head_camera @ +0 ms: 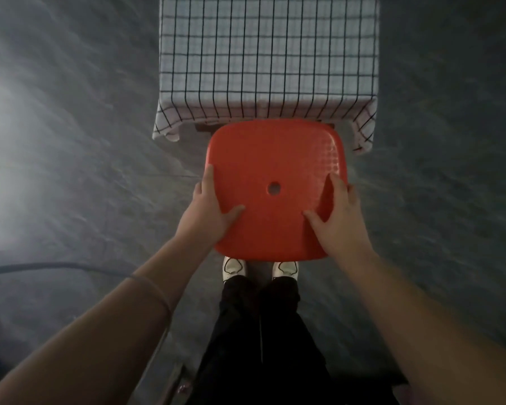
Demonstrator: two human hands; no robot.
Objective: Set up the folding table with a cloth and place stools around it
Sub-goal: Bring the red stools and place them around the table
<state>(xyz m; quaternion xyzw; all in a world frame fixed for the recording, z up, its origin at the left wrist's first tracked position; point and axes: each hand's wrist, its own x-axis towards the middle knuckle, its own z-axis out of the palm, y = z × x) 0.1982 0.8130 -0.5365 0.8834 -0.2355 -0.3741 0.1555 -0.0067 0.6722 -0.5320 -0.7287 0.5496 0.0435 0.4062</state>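
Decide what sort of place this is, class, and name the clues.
Probably a bare indoor space such as a workroom or garage: a rough grey floor, a cable trailing across it, and a cloth-covered table with a plastic stool.

No legible text, labels or brands anywhere, view dim and perhaps too blurred

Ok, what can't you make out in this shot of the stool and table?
Head view only:
- Red stool legs: hidden under its own seat.
- Table legs: covered by the checked cloth.
- Table's far end: cut off by the top edge.
- Fingers of left hand and right hand: curl under the seat rim.
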